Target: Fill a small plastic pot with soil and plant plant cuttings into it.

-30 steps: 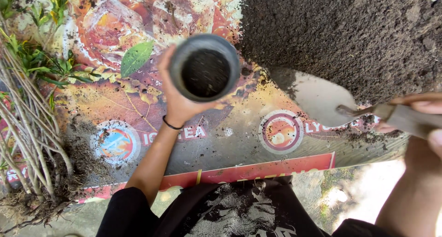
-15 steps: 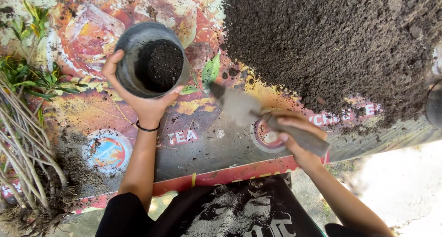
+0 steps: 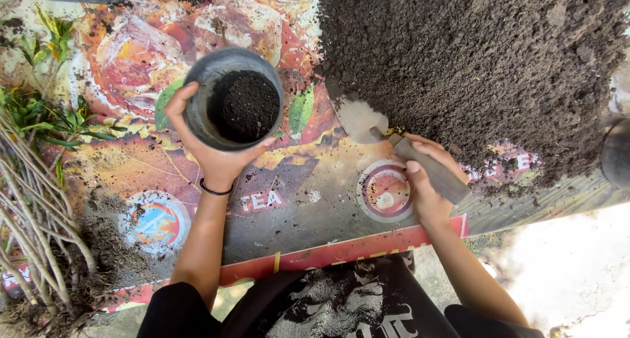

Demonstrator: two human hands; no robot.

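Two bare hands work over a large printed plastic banner (image 3: 164, 180) spread flat on the ground. The left hand (image 3: 213, 157) cups a round, dark grey plastic pot (image 3: 233, 98) from below, fingers curled up around its wall in a firm hold; the pot stands upright above the left half of the banner and is part-filled with dark, crumbly soil (image 3: 246, 105). A thin black band (image 3: 215, 190) circles the left wrist. The right hand (image 3: 426, 187) is wrapped fully around the grey handle of a small metal trowel (image 3: 367, 118), whose pale blade lies flat on the banner with its tip pushed into the near edge of a big heap of dark soil (image 3: 472, 62). This heap covers the banner's far right corner.

The banner is printed in orange, red and yellow, with green leaf shapes just beside the pot. A round blue-and-orange emblem (image 3: 154, 220) sits near its near left corner, a round red-and-white emblem (image 3: 384, 190) lies just left of the right hand, and a red strip (image 3: 341, 249) runs along the near edge. Loose soil is scattered by the near left corner. Off the banner's left edge lie pale bare stems (image 3: 29, 207) and green leafy sprigs (image 3: 39, 108). The rounded side of another dark pot (image 3: 617, 154) shows at the right edge.
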